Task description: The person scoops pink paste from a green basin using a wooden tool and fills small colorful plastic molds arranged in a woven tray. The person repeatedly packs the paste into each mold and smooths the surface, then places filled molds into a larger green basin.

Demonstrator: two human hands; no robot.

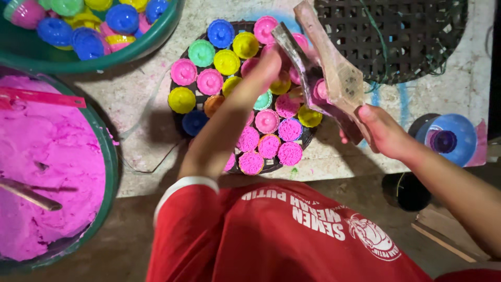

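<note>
Wooden press (339, 78), seen from the head view: raised above the far right part of the surface (141, 99), tilted, two flat arms parted in a narrow V with a pink moulded piece (321, 90) lodged between them. Right hand (383, 130) clenched round the lower end, fingers wrapped fully about the wood. Left hand (266, 68) stretched over the round woven tray (309, 140), blurred; cannot tell whether its fingers pinch something or hang loose. On that tray, rows of small moulds (227, 61) in pink, yellow, blue and green at the far side, and bare pink textured cakes (289, 153) at the near side. Left of it, a big green basin of pink powder (52, 156) with a metal handle (28, 194) sunk in. Farther back, a green bowl of coloured caps (125, 55). Likely best handled this way: hold the press steady and level over the tray, grip low so the arms stay free, take the pink piece by its edges without squeezing, and lift the left wrist clear of the soft cakes just beneath the forearm.
</note>
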